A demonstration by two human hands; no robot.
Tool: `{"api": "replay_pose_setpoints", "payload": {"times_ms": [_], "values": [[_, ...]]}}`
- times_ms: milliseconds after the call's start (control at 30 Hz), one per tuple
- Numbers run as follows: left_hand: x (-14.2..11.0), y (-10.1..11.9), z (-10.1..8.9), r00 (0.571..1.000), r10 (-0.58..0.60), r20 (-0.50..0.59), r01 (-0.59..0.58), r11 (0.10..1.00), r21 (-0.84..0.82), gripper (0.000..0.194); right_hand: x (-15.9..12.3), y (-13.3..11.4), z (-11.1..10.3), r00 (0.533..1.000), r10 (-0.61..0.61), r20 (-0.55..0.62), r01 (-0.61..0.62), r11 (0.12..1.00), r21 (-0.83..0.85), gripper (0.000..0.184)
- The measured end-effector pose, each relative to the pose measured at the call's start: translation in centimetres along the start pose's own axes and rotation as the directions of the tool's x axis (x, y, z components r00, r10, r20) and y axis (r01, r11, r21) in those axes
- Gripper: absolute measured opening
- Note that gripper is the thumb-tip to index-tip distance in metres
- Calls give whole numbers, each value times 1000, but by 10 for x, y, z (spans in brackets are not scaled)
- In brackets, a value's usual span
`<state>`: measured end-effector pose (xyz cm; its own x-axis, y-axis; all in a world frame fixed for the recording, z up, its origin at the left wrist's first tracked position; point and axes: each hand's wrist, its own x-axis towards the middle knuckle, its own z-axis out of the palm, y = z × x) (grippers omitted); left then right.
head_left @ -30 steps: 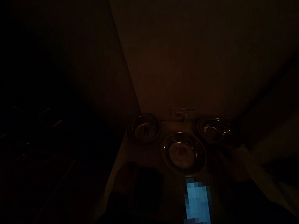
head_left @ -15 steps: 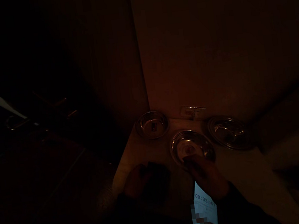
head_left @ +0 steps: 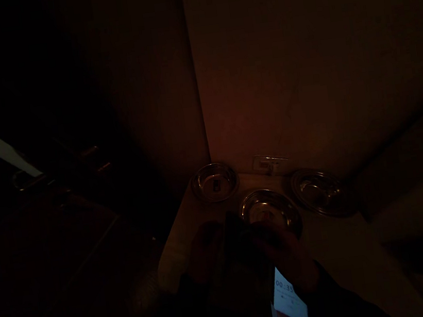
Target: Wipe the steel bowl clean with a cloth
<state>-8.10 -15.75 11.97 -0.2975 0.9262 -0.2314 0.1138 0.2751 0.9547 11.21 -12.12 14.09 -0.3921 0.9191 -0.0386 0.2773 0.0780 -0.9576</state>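
The light is very dim. My left hand (head_left: 203,248) is closed around a dark, blocky object (head_left: 236,241) whose kind I cannot make out. My right hand (head_left: 288,252) is at the right side of that object, fingers curled and bent in toward it; whether they pinch anything is lost in shadow. Just beyond my right hand lies a round shiny metal dish (head_left: 269,213) with a small, faint reddish thing in its middle. Below my right wrist is a lit phone (head_left: 289,294) showing timer digits, partly covered by the hand.
A second metal dish (head_left: 215,184) with a small dark piece in it stands at the table's back left corner. Stacked metal dishes (head_left: 323,193) are at the back right. A wall socket (head_left: 270,164) sits behind the pale table (head_left: 177,251), close to the wall.
My right hand has drawn back from over the middle dish toward the dark object. My left hand has moved that object slightly right and up. The scene has grown darker.
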Motion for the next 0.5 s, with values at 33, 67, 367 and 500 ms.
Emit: {"api": "replay_pose_setpoints", "payload": {"times_ms": [33, 67, 367, 500], "values": [[-2, 0, 6, 999, 7, -32, -7, 1000, 2, 45, 0, -2, -2, 999, 15, -40, -15, 1000, 16, 32], [-5, 1, 12, 1000, 19, 5, -19, 1000, -14, 48, 0, -4, -4, 998, 27, -60, -25, 999, 32, 33], [-7, 13, 30, 984, -133, 115, 140, 989, -55, 60, 1, 6, -32, 975, 53, -216, -18, 987, 160, 39], [1, 21, 22, 978, -175, 113, 184, 980, -77, 52, 2, 13, -57, 953, 115, -282, -64, 981, 184, 47]]}}
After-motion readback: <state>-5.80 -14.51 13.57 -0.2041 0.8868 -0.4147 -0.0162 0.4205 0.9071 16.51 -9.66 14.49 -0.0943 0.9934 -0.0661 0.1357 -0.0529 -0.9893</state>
